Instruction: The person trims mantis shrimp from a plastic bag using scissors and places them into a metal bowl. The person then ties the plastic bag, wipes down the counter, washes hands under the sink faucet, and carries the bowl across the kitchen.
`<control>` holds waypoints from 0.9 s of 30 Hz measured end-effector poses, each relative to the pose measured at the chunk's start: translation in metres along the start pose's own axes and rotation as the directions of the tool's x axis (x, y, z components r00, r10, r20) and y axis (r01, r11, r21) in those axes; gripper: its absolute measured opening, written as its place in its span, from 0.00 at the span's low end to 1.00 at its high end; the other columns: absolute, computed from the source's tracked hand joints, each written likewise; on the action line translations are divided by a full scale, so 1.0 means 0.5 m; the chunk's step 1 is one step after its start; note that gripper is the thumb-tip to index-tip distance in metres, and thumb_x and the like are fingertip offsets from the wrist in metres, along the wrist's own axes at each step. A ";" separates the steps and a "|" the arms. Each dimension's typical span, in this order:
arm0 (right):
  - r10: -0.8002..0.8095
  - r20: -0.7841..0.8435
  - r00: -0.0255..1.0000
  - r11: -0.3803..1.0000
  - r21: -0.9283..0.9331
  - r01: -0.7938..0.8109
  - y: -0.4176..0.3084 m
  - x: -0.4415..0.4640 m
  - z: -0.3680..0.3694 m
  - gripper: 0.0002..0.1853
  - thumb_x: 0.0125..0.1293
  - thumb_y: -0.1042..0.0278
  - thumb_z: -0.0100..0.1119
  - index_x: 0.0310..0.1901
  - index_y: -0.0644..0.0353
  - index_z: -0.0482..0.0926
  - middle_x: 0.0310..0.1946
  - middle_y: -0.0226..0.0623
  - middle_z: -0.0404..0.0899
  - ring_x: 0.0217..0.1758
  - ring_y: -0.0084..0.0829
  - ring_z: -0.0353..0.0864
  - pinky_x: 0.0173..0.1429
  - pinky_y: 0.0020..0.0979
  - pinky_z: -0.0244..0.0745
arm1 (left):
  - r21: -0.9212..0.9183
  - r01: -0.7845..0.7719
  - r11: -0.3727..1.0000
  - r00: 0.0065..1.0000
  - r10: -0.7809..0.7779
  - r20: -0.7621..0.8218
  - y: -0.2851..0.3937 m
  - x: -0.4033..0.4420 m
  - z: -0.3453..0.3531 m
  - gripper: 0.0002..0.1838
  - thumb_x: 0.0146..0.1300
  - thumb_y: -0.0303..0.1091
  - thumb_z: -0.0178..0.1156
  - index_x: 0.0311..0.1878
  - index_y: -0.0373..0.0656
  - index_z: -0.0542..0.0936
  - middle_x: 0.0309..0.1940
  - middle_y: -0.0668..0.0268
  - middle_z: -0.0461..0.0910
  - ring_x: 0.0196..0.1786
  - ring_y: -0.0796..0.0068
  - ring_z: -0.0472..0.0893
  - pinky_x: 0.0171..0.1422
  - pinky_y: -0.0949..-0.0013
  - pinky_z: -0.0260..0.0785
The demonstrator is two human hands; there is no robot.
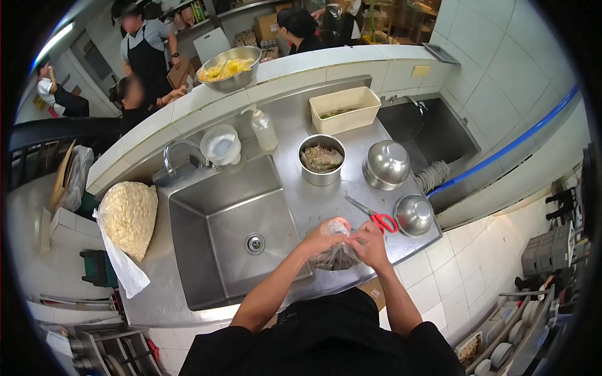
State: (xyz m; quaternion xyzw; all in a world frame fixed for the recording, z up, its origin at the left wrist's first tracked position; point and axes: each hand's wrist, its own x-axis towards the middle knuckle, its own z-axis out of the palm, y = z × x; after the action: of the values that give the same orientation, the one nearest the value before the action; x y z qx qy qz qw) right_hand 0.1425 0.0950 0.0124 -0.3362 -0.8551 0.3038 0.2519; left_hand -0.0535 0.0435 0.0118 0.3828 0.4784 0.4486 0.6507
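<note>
Just right of the rectangular stainless-steel sink basin, I saw a clear plastic bag, its top gathered in the curled left hand and pinched by the right hand; red-handled metal scissors lay farther right.

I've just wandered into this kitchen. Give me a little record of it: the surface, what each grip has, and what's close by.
Surface: steel counter with a sink
Left grip: pinching the gathered top of a clear plastic bag
Right grip: at the same gathered top
Bag contents: dark, not clear enough to name
Beyond right grip: red-handled scissors, lying flat
Further back: steel pot holding what look like prawns
Upturned: steel bowls
</note>
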 end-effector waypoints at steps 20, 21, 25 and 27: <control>0.336 0.558 0.759 0.514 0.567 -0.644 -0.001 0.040 -0.044 0.14 0.66 0.72 0.50 0.49 0.65 0.79 0.30 0.33 0.79 0.30 0.22 0.80 0.33 0.26 0.77 | 0.810 -0.547 0.211 0.536 0.831 0.146 -0.056 -0.008 0.045 0.10 0.51 0.26 0.64 0.39 0.42 0.79 0.38 0.61 0.76 0.40 0.59 0.77 0.41 0.62 0.71; 0.290 0.641 0.711 0.538 0.505 -0.675 -0.009 0.049 -0.054 0.12 0.66 0.71 0.51 0.47 0.65 0.79 0.30 0.32 0.78 0.30 0.21 0.79 0.32 0.26 0.76 | 0.811 -0.558 0.175 0.499 0.852 0.160 -0.053 -0.008 0.046 0.10 0.52 0.26 0.64 0.39 0.42 0.79 0.37 0.61 0.76 0.40 0.60 0.77 0.41 0.63 0.71; 0.177 0.658 0.731 0.760 0.380 -0.527 0.015 0.077 -0.054 0.08 0.64 0.70 0.55 0.42 0.62 0.79 0.29 0.28 0.78 0.31 0.20 0.78 0.30 0.26 0.74 | 0.816 -0.511 0.268 0.553 0.830 0.074 -0.037 -0.005 0.056 0.10 0.52 0.23 0.63 0.39 0.42 0.79 0.37 0.62 0.75 0.40 0.63 0.77 0.42 0.64 0.70; 0.184 0.593 0.784 0.835 0.327 -0.443 0.026 0.079 -0.046 0.05 0.60 0.70 0.60 0.35 0.62 0.79 0.28 0.30 0.77 0.29 0.24 0.76 0.31 0.29 0.73 | 0.661 -0.533 0.528 0.753 0.653 0.085 -0.026 -0.013 0.056 0.09 0.52 0.20 0.60 0.37 0.42 0.79 0.37 0.63 0.75 0.39 0.65 0.77 0.44 0.66 0.69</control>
State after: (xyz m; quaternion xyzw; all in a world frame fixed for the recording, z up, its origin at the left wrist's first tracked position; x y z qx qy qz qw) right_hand 0.1371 0.1393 0.0279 -0.3109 -0.7261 0.6130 0.0165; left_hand -0.0247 0.0316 0.0084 0.6823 0.4972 0.4797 0.2393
